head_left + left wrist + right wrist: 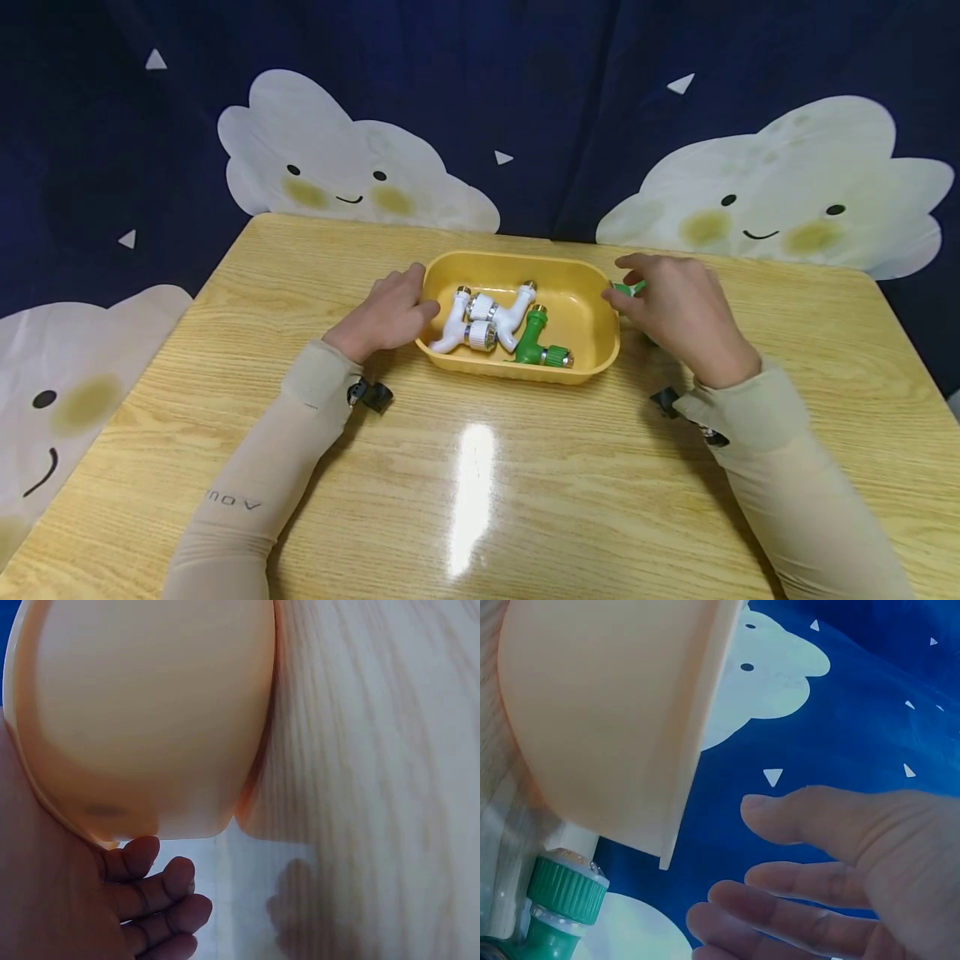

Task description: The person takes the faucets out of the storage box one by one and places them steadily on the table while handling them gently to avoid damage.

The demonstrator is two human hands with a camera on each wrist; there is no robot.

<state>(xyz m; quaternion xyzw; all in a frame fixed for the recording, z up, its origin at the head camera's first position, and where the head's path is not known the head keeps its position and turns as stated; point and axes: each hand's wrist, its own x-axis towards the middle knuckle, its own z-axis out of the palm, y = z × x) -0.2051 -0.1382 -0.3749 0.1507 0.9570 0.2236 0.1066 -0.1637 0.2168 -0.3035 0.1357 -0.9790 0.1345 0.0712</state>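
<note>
A yellow plastic basin point(581, 287) stands on the table, holding two white taps point(452, 321) and a green tap point(531, 337). My left hand point(388, 312) is at the basin's left end, its thumb overlapping the rim. In the left wrist view, the other fingers point(176, 900) hang loosely bent outside the wall. Beyond the right end, my right hand point(671, 304) has thumb and fingers spread, with nothing between them in the right wrist view. Another green tap point(568, 889) lies outside the basin, close by its right end; my right hand hides most of it in the head view.
The wooden table point(360, 500) extends on every side of the basin. Behind it hangs a dark blue curtain point(547, 75) printed with smiling clouds. Small dark devices sit at both wrists, over light sleeves point(255, 467).
</note>
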